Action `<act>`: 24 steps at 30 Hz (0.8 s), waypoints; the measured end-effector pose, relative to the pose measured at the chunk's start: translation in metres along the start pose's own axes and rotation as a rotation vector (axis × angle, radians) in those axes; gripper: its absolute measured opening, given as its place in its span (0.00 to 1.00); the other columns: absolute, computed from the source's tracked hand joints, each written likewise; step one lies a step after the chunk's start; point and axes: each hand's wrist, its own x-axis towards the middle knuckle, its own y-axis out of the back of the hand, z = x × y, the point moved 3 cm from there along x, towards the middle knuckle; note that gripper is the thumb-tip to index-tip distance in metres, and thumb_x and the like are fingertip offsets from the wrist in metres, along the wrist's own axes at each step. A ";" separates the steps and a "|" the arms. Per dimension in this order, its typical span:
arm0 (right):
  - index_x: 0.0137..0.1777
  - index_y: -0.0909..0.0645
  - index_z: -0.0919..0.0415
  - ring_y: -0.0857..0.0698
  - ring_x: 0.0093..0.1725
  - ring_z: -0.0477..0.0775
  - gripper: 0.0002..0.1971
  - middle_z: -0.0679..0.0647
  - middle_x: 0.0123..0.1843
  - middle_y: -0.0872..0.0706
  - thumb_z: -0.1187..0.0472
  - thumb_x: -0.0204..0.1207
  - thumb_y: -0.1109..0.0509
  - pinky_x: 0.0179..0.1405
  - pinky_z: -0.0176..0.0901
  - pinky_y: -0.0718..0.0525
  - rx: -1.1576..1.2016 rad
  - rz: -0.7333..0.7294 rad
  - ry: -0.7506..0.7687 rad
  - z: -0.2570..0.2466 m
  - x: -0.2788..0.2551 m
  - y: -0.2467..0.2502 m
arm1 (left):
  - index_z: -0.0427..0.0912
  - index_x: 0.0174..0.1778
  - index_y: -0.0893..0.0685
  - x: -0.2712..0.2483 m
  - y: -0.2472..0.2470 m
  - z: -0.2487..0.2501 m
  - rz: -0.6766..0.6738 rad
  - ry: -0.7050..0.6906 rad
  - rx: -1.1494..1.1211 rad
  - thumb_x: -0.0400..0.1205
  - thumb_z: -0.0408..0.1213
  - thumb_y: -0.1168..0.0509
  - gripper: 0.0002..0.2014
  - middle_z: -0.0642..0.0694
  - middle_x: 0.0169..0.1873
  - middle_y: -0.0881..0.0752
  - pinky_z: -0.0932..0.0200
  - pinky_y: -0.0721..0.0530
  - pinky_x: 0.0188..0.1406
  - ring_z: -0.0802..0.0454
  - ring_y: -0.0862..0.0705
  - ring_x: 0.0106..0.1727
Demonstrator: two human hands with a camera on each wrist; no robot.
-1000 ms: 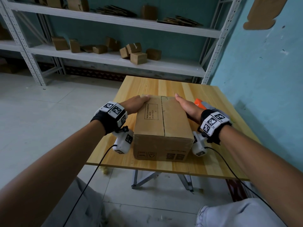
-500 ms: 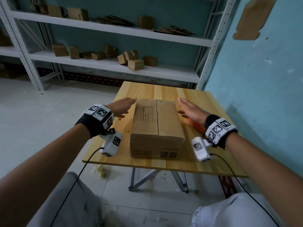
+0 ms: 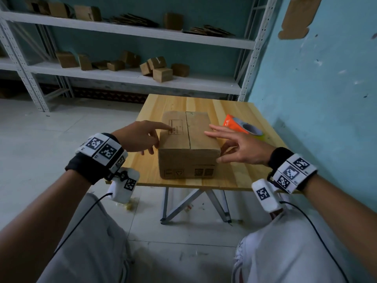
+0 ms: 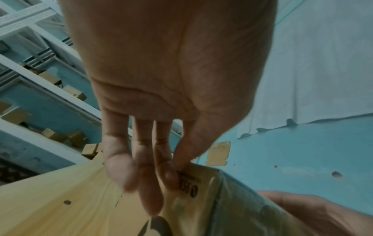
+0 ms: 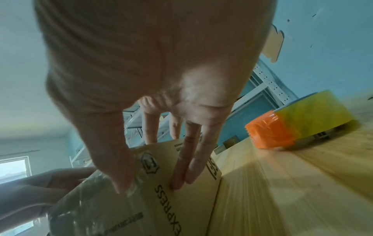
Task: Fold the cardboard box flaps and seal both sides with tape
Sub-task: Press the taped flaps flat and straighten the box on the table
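A shut brown cardboard box [image 3: 188,144] lies lengthwise on the wooden table [image 3: 234,176], its top flaps meeting along a centre seam. My left hand [image 3: 151,137] is at its near left side, one digit stretched over the top and the others against the side wall [image 4: 201,188]. My right hand [image 3: 226,146] is spread at the near right corner. Its thumb [image 5: 123,180] rests on the glossy taped end face and two straight fingers [image 5: 181,174] on the printed side [image 5: 161,199]. Neither hand's fingers curl round the box.
An orange tape dispenser with a yellowish roll [image 3: 240,125] lies on the table right of the box, close to the teal wall [image 3: 316,99]. White shelving [image 3: 132,75] with small cartons stands behind. The table's near edge is just below the box.
Both hands left the box's far top end, lifted apart, and came back to its near end, now touching the sides. The box has stayed put.
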 end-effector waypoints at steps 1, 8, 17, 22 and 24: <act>0.81 0.34 0.39 0.32 0.78 0.42 0.38 0.38 0.86 0.44 0.60 0.74 0.22 0.67 0.38 0.21 -0.024 0.013 0.013 -0.002 0.000 -0.001 | 0.56 0.81 0.37 -0.002 -0.002 0.001 -0.027 -0.006 -0.011 0.84 0.30 0.40 0.30 0.51 0.50 0.17 0.62 0.14 0.37 0.54 0.13 0.45; 0.81 0.35 0.41 0.35 0.80 0.43 0.37 0.38 0.85 0.42 0.50 0.74 0.24 0.79 0.53 0.31 -0.112 0.070 -0.017 -0.005 -0.001 -0.003 | 0.56 0.83 0.44 -0.005 -0.007 -0.006 -0.059 -0.048 0.086 0.76 0.39 0.26 0.43 0.47 0.60 0.19 0.60 0.25 0.64 0.52 0.19 0.61; 0.80 0.32 0.43 0.39 0.83 0.45 0.36 0.40 0.85 0.39 0.46 0.72 0.24 0.80 0.61 0.32 -0.105 0.163 -0.029 0.002 0.008 -0.008 | 0.53 0.81 0.35 0.003 -0.007 -0.004 0.113 -0.088 0.183 0.73 0.48 0.25 0.40 0.46 0.63 0.20 0.58 0.23 0.59 0.51 0.19 0.58; 0.79 0.29 0.45 0.39 0.82 0.42 0.37 0.40 0.84 0.37 0.45 0.69 0.23 0.81 0.52 0.36 -0.071 0.245 -0.022 0.002 0.011 -0.010 | 0.53 0.79 0.31 0.008 -0.007 -0.005 0.155 -0.094 0.169 0.71 0.51 0.24 0.40 0.48 0.58 0.18 0.62 0.27 0.53 0.52 0.17 0.53; 0.78 0.28 0.47 0.40 0.80 0.37 0.37 0.40 0.83 0.35 0.47 0.68 0.22 0.79 0.46 0.40 -0.069 0.288 -0.017 0.003 0.013 -0.012 | 0.53 0.78 0.30 0.011 -0.008 -0.005 0.183 -0.103 0.171 0.70 0.52 0.24 0.40 0.48 0.57 0.18 0.62 0.26 0.51 0.53 0.18 0.51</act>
